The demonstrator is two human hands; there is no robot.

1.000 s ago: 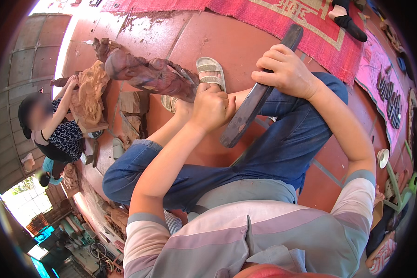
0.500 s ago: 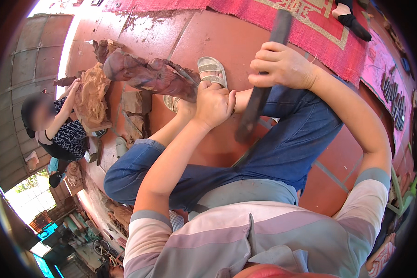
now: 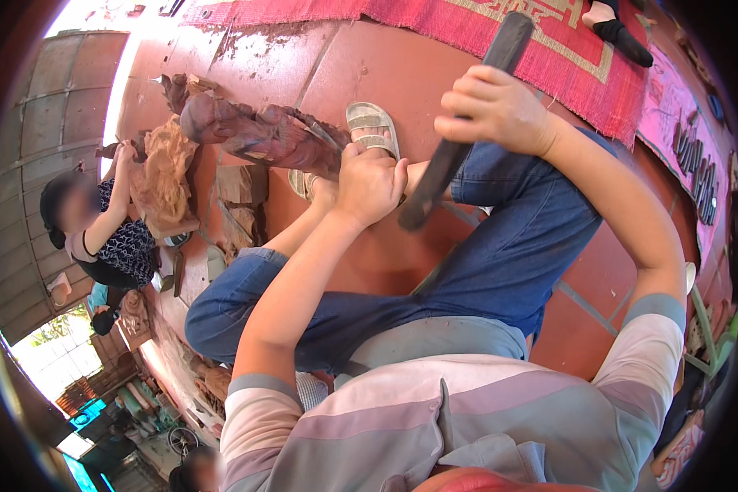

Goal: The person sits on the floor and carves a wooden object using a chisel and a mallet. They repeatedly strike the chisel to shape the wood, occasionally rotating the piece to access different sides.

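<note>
My right hand (image 3: pixel 500 111) is wrapped round a dark wooden club-like mallet (image 3: pixel 504 51), which slants across in front of my right knee. The mallet's lower end hangs a little to the right of my left hand (image 3: pixel 369 184), apart from it. That left hand is a closed fist, thumb on top, at the near end of a reddish-brown carved wooden figure (image 3: pixel 262 135). What the fist holds is hidden from view. The figure lies lengthwise on the floor beyond my feet, its surface carved in rounded forms and folds.
My sandalled foot (image 3: pixel 373 127) is beside the carving. Wood blocks (image 3: pixel 239 184) lie left of it. Further left a person (image 3: pixel 111 221) handles a lighter carving (image 3: pixel 166 176). A red patterned mat (image 3: pixel 435 18) spreads ahead, and dark tools (image 3: pixel 697 168) lie on pink cloth at right.
The mallet has tilted more, its lower end swinging left toward my left fist. My left hand has shifted slightly left, and the carving stays nearly where it was.
</note>
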